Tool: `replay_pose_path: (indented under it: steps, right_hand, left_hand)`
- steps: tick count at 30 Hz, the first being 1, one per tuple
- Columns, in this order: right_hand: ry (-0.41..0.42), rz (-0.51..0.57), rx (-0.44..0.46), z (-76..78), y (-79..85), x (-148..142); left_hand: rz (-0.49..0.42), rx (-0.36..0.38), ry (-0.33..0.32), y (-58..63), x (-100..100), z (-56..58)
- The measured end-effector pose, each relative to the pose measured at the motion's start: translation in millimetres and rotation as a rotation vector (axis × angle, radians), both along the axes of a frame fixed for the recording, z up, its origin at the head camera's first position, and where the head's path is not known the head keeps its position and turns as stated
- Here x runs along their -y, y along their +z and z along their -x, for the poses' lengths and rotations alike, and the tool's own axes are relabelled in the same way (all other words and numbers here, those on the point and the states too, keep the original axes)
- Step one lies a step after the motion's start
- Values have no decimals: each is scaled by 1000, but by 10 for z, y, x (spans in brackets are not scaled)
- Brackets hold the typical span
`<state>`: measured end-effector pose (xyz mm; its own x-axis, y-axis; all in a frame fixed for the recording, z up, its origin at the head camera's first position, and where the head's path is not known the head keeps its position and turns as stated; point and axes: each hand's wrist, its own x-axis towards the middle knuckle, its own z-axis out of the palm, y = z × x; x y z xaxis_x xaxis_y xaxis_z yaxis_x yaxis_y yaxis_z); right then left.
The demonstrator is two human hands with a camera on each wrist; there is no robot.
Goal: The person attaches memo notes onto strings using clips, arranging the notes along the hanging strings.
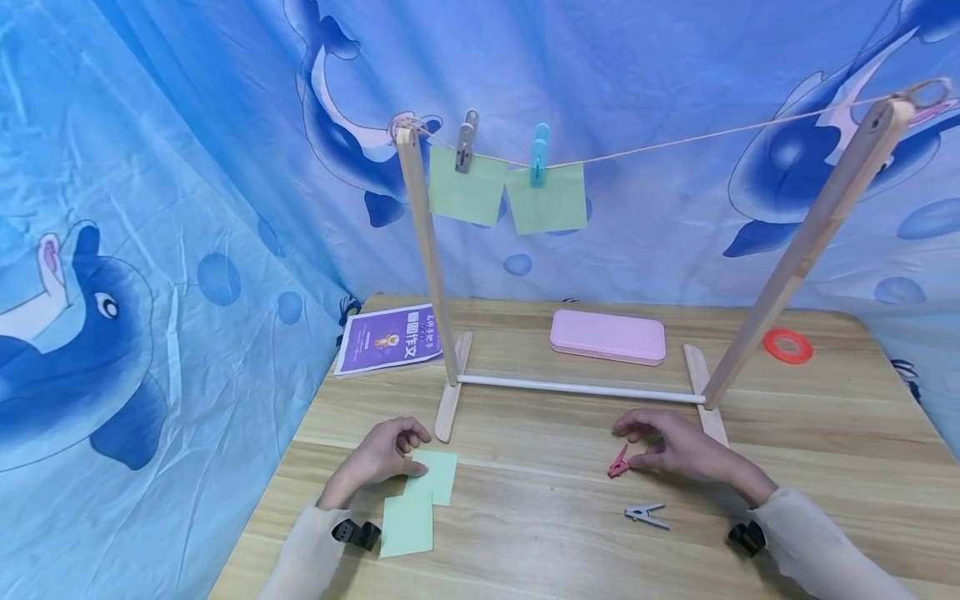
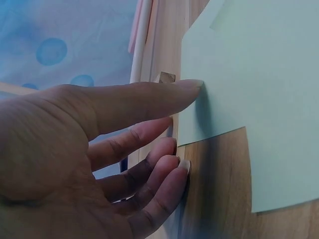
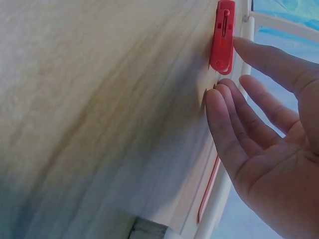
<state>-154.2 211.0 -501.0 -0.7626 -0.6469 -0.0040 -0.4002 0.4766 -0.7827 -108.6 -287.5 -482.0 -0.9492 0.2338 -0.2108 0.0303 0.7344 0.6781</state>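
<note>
Two pale green paper squares lie overlapping on the table, a farther one [image 1: 444,479] and a nearer one [image 1: 407,527]. My left hand [image 1: 381,454] is at the farther square; its thumb reaches over the paper's edge in the left wrist view, fingers loosely bent and apart from the thumb. A red clothespin [image 1: 618,463] lies by my right hand [image 1: 686,448]. In the right wrist view the thumb tip is right at the side of the clothespin [image 3: 223,40], while the other fingers curve loosely beyond it. Closer to me lies a grey clothespin [image 1: 645,515].
A wooden frame [image 1: 430,250] carries a string [image 1: 675,141], where a grey clothespin [image 1: 465,143] and a blue clothespin [image 1: 538,157] hold two green squares. Behind its white crossbar [image 1: 577,386] lies a pink case [image 1: 607,337]. A purple booklet [image 1: 390,340] is left, a red tape roll [image 1: 787,346] right.
</note>
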Motion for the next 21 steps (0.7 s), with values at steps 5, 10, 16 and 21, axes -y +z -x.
replay_pose_path:
  steps: [5,10,16,21]
  right_hand:
    - [2,-3,-8,0,1,7]
    - [3,-16,-9,1,7,9]
    - [22,-8,7,8,7,7]
    - [28,0,10,12,16,2]
  left_hand:
    - [38,-37,40,9,-1,-21]
    - [35,-52,66,14,1,-37]
    - [-5,-44,64,-23,18,-34]
    - [11,-43,48,-30,44,-10]
